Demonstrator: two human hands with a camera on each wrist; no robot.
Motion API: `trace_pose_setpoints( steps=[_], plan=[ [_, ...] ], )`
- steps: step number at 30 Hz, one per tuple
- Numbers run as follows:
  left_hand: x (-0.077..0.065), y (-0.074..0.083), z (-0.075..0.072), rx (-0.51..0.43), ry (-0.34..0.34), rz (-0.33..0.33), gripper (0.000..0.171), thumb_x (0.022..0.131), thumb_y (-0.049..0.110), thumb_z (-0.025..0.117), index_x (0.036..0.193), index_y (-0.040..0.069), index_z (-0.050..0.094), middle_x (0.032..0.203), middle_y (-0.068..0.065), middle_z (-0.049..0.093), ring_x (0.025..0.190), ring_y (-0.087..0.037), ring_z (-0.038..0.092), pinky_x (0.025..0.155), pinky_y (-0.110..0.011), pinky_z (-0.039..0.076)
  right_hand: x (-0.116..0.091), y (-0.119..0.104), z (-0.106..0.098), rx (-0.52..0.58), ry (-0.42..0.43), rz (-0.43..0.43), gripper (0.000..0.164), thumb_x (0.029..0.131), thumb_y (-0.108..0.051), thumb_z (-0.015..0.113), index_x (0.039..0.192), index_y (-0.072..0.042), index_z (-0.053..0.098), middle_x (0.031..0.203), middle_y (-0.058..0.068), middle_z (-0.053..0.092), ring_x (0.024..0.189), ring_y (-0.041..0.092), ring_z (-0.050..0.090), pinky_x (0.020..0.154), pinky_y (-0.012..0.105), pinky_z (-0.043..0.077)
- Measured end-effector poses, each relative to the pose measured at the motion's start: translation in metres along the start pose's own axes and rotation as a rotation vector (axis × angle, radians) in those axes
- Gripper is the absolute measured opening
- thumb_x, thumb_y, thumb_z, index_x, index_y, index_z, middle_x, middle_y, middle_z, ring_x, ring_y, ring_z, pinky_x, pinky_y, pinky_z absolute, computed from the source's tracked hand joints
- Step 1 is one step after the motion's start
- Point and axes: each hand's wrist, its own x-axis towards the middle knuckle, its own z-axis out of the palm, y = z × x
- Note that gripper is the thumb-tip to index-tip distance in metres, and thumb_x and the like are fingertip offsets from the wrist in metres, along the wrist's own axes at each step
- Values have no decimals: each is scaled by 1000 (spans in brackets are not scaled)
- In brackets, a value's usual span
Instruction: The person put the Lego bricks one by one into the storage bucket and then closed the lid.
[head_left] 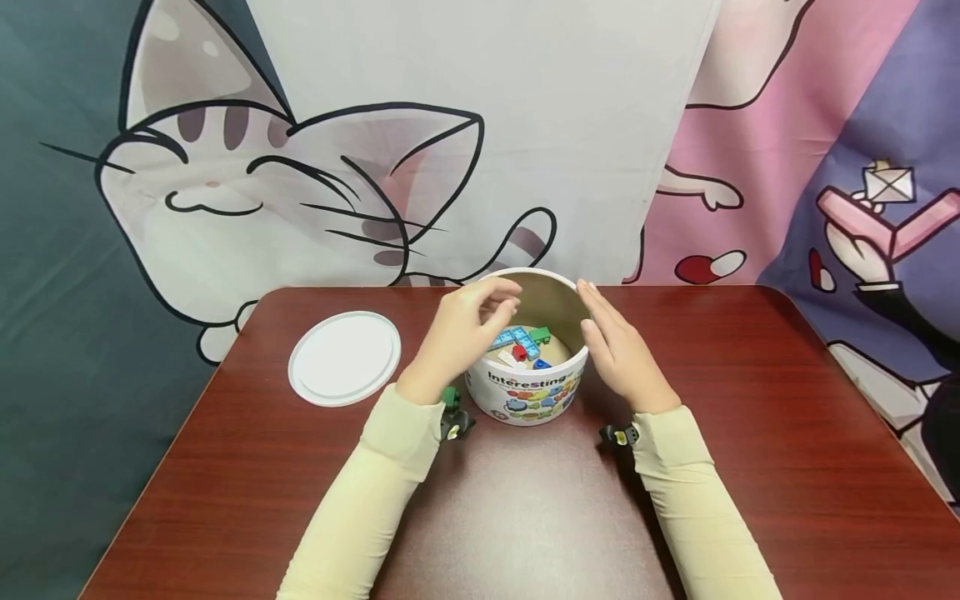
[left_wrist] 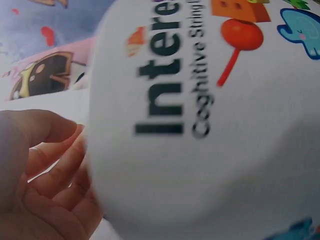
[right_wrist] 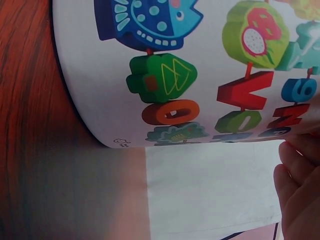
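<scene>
A round white tub with "Interesting" printed on its side stands on the table, its top open. Inside lie several building blocks, among them blue bricks, a green brick, a small red one and a white one. My left hand is at the tub's left rim, fingers loosely bent, with a gap between thumb and fingers and nothing held. On the opposite side my right hand has its fingers straight, their tips right at the rim. Both wrist views show the printed wall close up.
A flat round white lid lies on the red-brown table, left of the tub. Something small and green shows beside my left wrist. Behind the table hangs a cloth backdrop with cartoon drawings.
</scene>
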Motion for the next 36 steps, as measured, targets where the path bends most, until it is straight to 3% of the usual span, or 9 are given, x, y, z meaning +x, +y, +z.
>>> trace_pose_setpoints(
  steps=[6,9,12,16,21,31,36],
  plan=[
    [-20,-10,-23,-4,155,12,16,98,1,60,108,-1,72,96,-10,76,86,-17,74,79,-21,58,1,0,2,11,-3,-2,52,108,-26,44,157,-8,37,162,9,37,149,33,31,123,40,24],
    [-30,-22,-32,-14,201,-31,15,97,0,60,106,-2,72,94,-11,75,84,-19,74,78,-24,59,2,0,1,5,-4,-3,52,108,-26,44,157,-8,37,162,8,37,150,31,31,123,40,24],
    [-40,-34,-41,22,190,-105,15,98,2,60,107,-1,72,94,-10,76,85,-21,74,79,-31,60,2,-1,0,4,-7,6,52,108,-26,44,157,-9,37,162,7,36,150,29,31,123,43,25],
    [-54,-49,-51,142,85,-203,16,98,7,62,111,3,71,95,-9,75,88,-23,71,82,-41,58,1,-1,1,7,-15,21,53,108,-24,46,157,-8,37,162,7,36,150,30,31,122,46,26],
    [-72,-62,-60,244,-116,-294,19,99,7,60,115,2,69,94,-8,75,90,-24,70,81,-43,54,-1,-1,2,3,-11,13,53,106,-19,48,157,-8,38,161,9,37,149,34,33,122,46,27],
    [-90,-70,-58,258,-454,-414,27,92,10,71,116,-2,69,95,-5,72,92,-20,67,84,-40,55,-2,-2,-1,-3,-6,12,53,109,-29,44,157,-8,38,161,9,37,149,32,32,122,45,27],
    [-94,-68,-53,306,-563,-470,30,87,12,79,113,-1,70,93,-4,71,89,-17,65,84,-38,54,0,-4,-3,-5,-10,10,53,108,-28,44,157,-9,38,161,9,37,149,31,33,122,46,27]
  ],
)
